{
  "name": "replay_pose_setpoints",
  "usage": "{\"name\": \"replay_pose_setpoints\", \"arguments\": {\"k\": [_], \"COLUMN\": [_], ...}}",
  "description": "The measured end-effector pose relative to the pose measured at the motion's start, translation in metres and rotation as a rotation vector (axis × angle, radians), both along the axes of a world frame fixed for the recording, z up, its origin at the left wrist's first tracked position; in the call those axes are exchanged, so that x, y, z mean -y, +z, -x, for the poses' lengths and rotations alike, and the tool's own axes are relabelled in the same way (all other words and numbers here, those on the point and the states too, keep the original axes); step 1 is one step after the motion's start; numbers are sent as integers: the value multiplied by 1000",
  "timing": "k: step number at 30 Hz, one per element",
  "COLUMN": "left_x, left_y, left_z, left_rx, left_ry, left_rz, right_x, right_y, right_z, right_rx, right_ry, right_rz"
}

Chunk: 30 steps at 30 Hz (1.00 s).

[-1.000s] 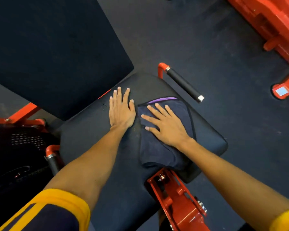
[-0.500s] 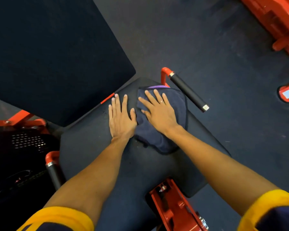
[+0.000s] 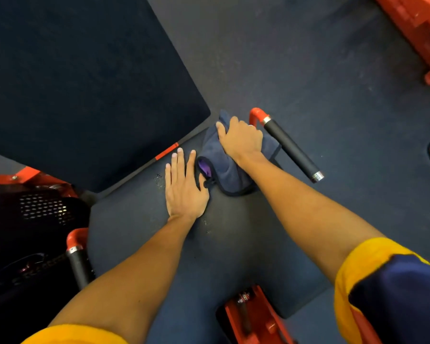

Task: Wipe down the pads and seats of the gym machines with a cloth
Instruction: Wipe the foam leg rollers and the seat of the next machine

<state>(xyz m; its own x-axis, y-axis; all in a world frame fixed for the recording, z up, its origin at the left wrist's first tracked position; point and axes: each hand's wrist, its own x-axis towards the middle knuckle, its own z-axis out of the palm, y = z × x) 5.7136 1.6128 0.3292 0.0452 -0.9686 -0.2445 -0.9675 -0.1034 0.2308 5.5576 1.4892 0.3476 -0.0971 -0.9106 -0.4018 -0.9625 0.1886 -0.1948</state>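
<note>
Dark rubber floor (image 3: 308, 58), filling the upper and right field; red machine frame (image 3: 412, 23) at the top right corner. Large dark back pad (image 3: 72, 83), upper left, its lower corner just beside the far edge of the seat. Dark padded seat (image 3: 233, 244), centre, marked with pale specks near its middle; red bracket (image 3: 256, 319) below its near edge. Two bare forearms reaching in from the bottom, yellow-and-navy sleeves (image 3: 372, 281) at the lower edge. Right handle (image 3: 292, 150), black grip on a red bend, just beside the far right corner of the seat; left handle (image 3: 78, 264), same build, at the seat's left side. Navy cloth (image 3: 226, 167), bunched, purple lining showing at its left fold, lying on the far corner of the seat just beside the right handle. On top of the cloth, right hand (image 3: 241, 140), fingers curled over its far edge and gripping it. Flat on the bare seat, left hand (image 3: 184, 187), fingers straight and close together, thumb spread toward the cloth, tip just beside its corded hem.
</note>
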Motion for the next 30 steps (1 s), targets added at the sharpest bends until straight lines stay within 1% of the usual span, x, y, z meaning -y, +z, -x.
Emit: {"name": "replay_pose_setpoints", "arguments": {"k": [4,6,10,13,17,19,21,24,27,28,30], "left_x": [-2,-1,2,-1,-2,0,-2,0,2,1,-1], "left_y": [1,1,2,-4,-10,-8,-6,-6,-9,-10,-9], "left_z": [1,3,6,3,-3,-3,-1,0,-1,-1,0], "left_rx": [-14,-12,-8,18,129,76,6,8,86,101,89], "left_ry": [3,4,6,4,-55,-26,1,5,-20,-25,-20], "left_rz": [28,28,23,3,-23,-7,14,29,10,3,4], "right_x": [-51,-59,-18,-10,-70,-112,-135,-106,-65,-63,-74], "right_y": [6,5,-4,-13,-6,5,10,9,5,3,2], "right_z": [25,32,4,-16,1,10,17,16,-1,-6,-5], "right_rx": [-69,-102,-95,-72,-38,-21,-18,12,-19,-29,18], "right_ry": [14,9,2,121,330,370,380,324,219,217,298], "right_rz": [132,102,110,74,157,153,125,115,70,48,53]}}
